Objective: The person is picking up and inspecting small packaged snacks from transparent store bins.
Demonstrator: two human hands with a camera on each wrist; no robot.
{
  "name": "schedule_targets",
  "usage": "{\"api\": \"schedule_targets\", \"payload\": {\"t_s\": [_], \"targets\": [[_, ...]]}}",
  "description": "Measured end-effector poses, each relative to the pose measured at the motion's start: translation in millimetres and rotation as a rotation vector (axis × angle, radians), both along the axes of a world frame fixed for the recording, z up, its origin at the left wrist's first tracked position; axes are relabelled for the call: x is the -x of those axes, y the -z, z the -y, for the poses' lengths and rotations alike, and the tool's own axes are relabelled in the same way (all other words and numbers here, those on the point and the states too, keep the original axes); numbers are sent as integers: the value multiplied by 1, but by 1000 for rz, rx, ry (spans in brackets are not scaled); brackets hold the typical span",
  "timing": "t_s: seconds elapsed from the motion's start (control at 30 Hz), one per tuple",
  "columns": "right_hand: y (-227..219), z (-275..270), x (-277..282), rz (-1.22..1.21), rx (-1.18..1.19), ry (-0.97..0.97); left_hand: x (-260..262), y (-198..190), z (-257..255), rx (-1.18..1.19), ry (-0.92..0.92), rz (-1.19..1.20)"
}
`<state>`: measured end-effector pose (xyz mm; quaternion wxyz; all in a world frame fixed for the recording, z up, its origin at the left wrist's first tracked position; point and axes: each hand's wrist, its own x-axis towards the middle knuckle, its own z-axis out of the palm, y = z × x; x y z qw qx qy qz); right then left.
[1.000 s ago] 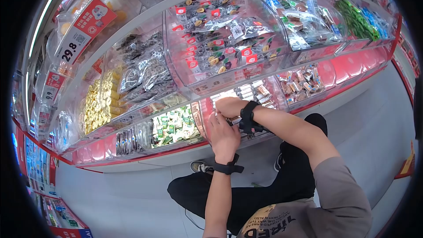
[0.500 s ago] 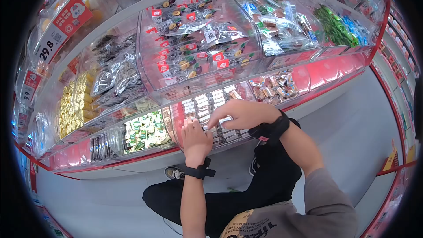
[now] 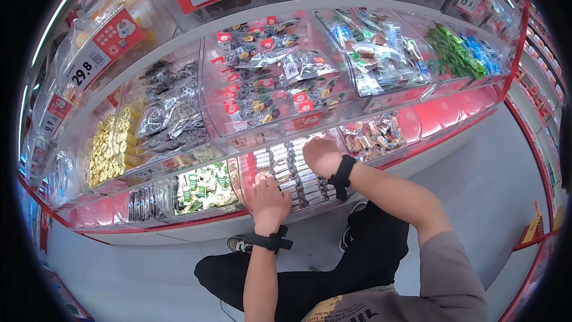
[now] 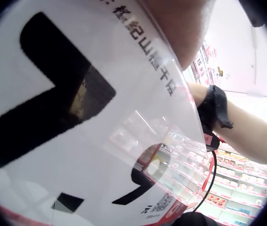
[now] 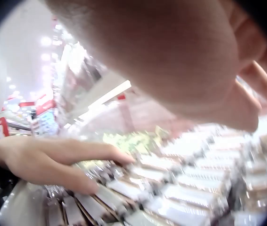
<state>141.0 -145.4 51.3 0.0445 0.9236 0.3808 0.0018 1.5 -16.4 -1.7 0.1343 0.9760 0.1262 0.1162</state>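
My left hand (image 3: 271,203) lies over the left part of a bin of wrapped bars (image 3: 292,174), fingers extended. In the right wrist view the same left hand (image 5: 53,160) rests its forefinger and thumb on the silver-and-white wrapped bars (image 5: 178,193), which stand in rows. Over the far right side of that bin is my right hand (image 3: 323,156), with its back to the head camera and its fingertips hidden. Its thumb (image 5: 242,113) and bent fingers show blurred above the bars; I cannot tell whether they pinch one.
Green-and-white wrapped sweets (image 3: 205,189) fill the bin to the left, and brown wrapped sweets (image 3: 374,137) the one to the right. Above overhangs a shelf with bagged prunes (image 3: 262,92). A large price card (image 4: 100,141) fills the left wrist view.
My right hand came away from beside the left hand and moved right and deeper to the bin's far right side. The left hand stays over the bars. The head view has shifted.
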Motion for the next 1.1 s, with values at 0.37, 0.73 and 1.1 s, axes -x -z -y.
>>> {"api": "schedule_targets", "payload": {"t_s": [0.37,0.73,1.1], "targets": [[13,-14,-20,154,-259,-66,1,4,-1,0,-5,75],[11,-28,-19,-1592,-787,-112,2,-1,1,64,-19,50],[12,-36,-18,-1428,-724,-43,2,1,2,50,-36,57]]}}
